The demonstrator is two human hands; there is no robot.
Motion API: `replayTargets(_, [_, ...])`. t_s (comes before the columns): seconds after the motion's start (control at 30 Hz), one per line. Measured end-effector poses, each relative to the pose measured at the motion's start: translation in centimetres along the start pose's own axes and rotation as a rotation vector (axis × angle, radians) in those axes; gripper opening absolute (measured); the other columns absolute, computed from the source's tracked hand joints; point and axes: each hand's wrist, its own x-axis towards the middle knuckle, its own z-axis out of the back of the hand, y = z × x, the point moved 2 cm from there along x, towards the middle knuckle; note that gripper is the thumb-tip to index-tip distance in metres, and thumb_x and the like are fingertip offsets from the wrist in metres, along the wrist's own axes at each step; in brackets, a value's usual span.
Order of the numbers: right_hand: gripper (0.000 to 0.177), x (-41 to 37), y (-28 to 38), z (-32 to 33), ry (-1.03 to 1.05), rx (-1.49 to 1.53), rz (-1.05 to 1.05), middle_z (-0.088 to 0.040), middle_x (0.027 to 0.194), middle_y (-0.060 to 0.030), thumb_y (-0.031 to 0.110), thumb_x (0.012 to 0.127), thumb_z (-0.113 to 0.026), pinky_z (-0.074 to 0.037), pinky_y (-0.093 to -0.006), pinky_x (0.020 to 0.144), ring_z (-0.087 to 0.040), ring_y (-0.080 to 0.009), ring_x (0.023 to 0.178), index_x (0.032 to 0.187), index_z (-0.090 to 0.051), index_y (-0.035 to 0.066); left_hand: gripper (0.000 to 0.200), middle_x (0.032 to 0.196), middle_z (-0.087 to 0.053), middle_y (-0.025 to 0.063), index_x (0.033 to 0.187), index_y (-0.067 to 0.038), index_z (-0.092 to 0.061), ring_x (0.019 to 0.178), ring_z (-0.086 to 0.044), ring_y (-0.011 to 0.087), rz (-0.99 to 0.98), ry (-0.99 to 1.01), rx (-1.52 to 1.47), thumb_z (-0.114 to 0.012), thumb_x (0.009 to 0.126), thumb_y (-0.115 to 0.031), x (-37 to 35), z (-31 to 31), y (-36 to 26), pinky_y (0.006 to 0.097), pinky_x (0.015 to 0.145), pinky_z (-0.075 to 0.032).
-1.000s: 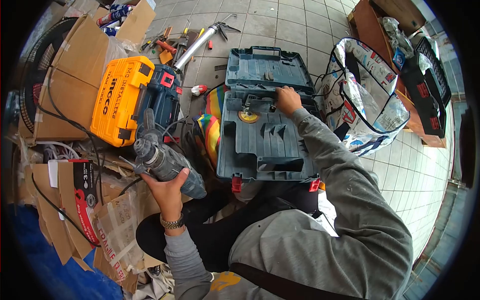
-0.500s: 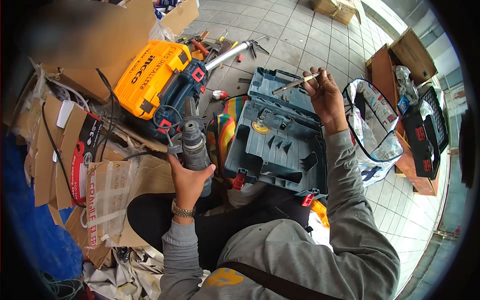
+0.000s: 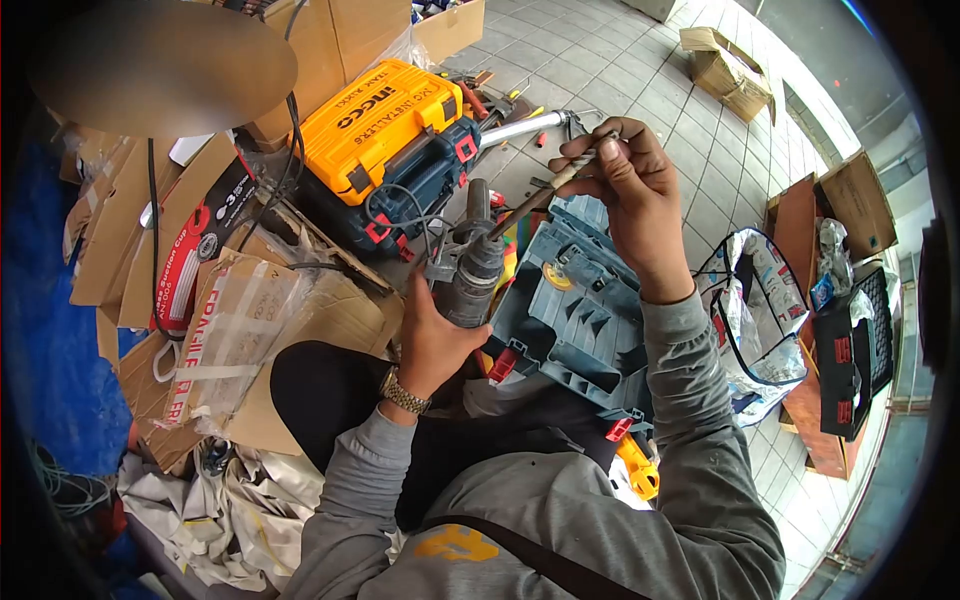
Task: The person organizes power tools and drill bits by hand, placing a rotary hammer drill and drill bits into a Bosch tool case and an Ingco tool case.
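Observation:
My left hand (image 3: 436, 342) is wrapped round the dark body of a rotary drill (image 3: 468, 285), whose chuck points up and away from me. Between the thumb and fingers of my right hand (image 3: 640, 195) is a long drill bit (image 3: 520, 212). The bit slants down to the left, and its lower end is at the mouth of the chuck; how deep it sits cannot be made out. Beneath my right forearm lies an open dark teal tool case (image 3: 570, 335), with a small yellow disc (image 3: 556, 277) inside.
A yellow-lidded toolbox (image 3: 380, 125) stands beyond the drill. Cardboard boxes (image 3: 235, 340) are at the left with black cables. On the right are a patterned bag (image 3: 755, 310), a black case (image 3: 845, 350) and a wooden box (image 3: 825, 430). Hand tools and a caulking gun (image 3: 525, 128) lie ahead.
The drill has moved right in view, and my right hand has brought the bit down to its chuck. The view has shifted, with the toolbox and boxes now further right.

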Motion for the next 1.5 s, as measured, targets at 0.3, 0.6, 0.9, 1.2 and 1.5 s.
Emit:
replayTargets(0.3, [0.023, 3.1, -1.9, -1.0, 0.171, 0.094, -0.110, -0.067, 0.099, -0.0091, 0.019, 0.110, -0.044, -0.059, -0.0392, 0.085, -0.068, -0.0229, 0.092, 0.120, -0.055, 0.001, 0.102, 0.135, -0.052, 0.0248, 0.145, 0.003, -0.034, 0.128, -0.052, 0.0417, 0.003, 0.008, -0.057, -0.091, 0.061, -0.009, -0.4, 0.3, -0.7, 0.0470, 0.108, -0.042])
replayTargets(0.6, [0.062, 3.4, -4.1, -6.1, 0.251, 0.794, -0.223, -0.018, 0.055, 0.0063, 0.065, 0.106, -0.027, -0.013, -0.0265, 0.043, -0.014, -0.0085, 0.047, 0.074, -0.038, 0.014, 0.098, 0.131, -0.053, 0.0236, 0.142, 0.001, -0.037, 0.125, -0.054, 0.0412, -0.003, -0.009, -0.036, -0.090, 0.060, -0.007, -0.4, 0.6, -1.5, 0.0466, 0.107, -0.043])
replayTargets(0.9, [0.058, 3.5, -4.2, -6.9, 0.697, 0.994, -0.234, -0.020, 0.047, 0.0069, 0.051, 0.108, -0.026, -0.014, -0.0277, 0.039, -0.014, -0.0090, 0.041, 0.061, -0.031, 0.018, 0.097, 0.132, -0.052, 0.0235, 0.142, -0.001, -0.037, 0.126, -0.052, 0.0423, -0.045, 0.017, -0.032, -0.090, 0.060, -0.006, -0.6, 1.1, -1.1, 0.0479, 0.108, -0.042])
replayTargets(1.2, [0.057, 3.0, -4.5, -5.7, 0.388, 0.850, -0.360, -0.031, 0.055, 0.0036, 0.060, 0.104, -0.036, -0.030, -0.0300, 0.048, -0.028, -0.0119, 0.045, 0.070, -0.041, 0.015, 0.101, 0.135, -0.051, 0.0239, 0.144, -0.002, -0.035, 0.126, -0.052, 0.0438, 0.054, 0.078, -0.062, -0.089, 0.060, -0.007, -0.3, 0.9, -1.4, 0.0489, 0.108, -0.042])
replayTargets(1.5, [0.051, 2.2, -2.0, -7.9, -0.244, 0.428, -0.230, -0.022, 0.057, 0.0047, 0.049, 0.111, -0.032, -0.016, -0.0297, 0.044, -0.017, -0.0093, 0.050, 0.072, -0.035, 0.016, 0.109, 0.137, -0.050, 0.0250, 0.148, 0.001, -0.029, 0.130, -0.051, 0.0387, 0.045, 0.030, 0.101, -0.092, 0.060, -0.011, -0.3, 0.2, -1.4, 0.0433, 0.110, -0.041])
